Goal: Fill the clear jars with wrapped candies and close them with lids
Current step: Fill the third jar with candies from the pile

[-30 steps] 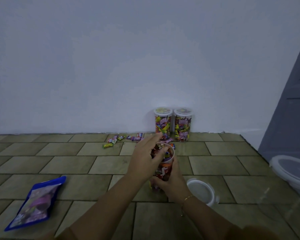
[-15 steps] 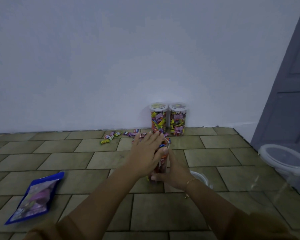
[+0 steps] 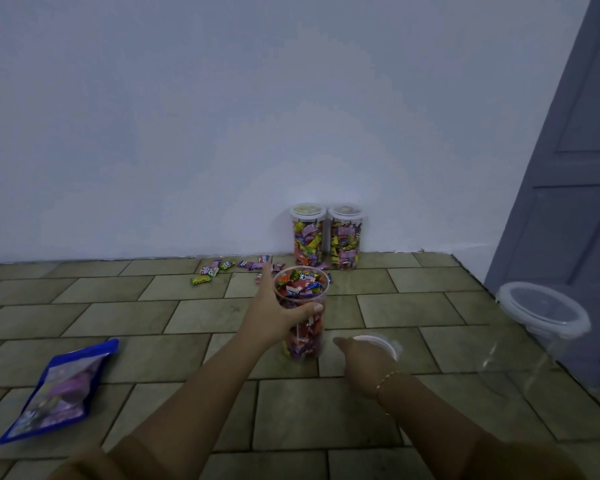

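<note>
A blue candy bag lies flat on the tiled floor at far left, well apart from the work. Loose wrapped candies are scattered along the foot of the white wall. Near the middle an open clear jar stands upright on the floor, packed to its rim with red, orange, purple and green wrapped sweets and bearing no lid. The left hand grips the jar's upper half from the left, thumb across its front and index finger pointing up past the rim. Behind it, against the wall, two filled jars stand side by side, touching, each capped with a clear lid. Just right of the open jar, the right hand reaches down over a round white lid lying on the floor; its fingers are hidden behind the back of the hand, so whether it has hold of the lid cannot be told. Further right an empty clear jar with its lid on stands before a grey door. Half a second ago both hands were on the open jar, the left covering its mouth and the right clasping its base; the left has since dropped to the side and the right has gone to the lid.
</note>
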`<control>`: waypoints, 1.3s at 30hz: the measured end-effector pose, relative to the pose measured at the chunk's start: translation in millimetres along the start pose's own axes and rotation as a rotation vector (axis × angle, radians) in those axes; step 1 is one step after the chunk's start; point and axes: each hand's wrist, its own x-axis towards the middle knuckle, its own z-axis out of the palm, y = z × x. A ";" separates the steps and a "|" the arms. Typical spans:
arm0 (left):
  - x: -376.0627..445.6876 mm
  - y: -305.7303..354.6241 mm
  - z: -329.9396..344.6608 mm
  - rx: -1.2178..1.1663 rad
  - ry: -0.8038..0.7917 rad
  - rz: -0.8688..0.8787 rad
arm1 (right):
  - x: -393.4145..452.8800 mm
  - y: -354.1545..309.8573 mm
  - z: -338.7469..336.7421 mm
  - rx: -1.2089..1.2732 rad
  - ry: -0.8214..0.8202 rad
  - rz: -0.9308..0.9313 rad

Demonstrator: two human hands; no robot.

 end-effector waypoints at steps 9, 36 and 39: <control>3.5 -4.7 0.6 -0.173 -0.049 0.024 | -28.4 -18.8 -65.7 0.116 0.169 -0.123; 19.2 -31.2 -5.4 -0.247 -0.129 0.118 | 39.6 -34.0 -119.8 0.814 0.184 -0.269; 19.0 -33.3 -4.5 -0.272 -0.120 0.125 | 49.3 -39.7 -110.4 0.748 0.169 -0.222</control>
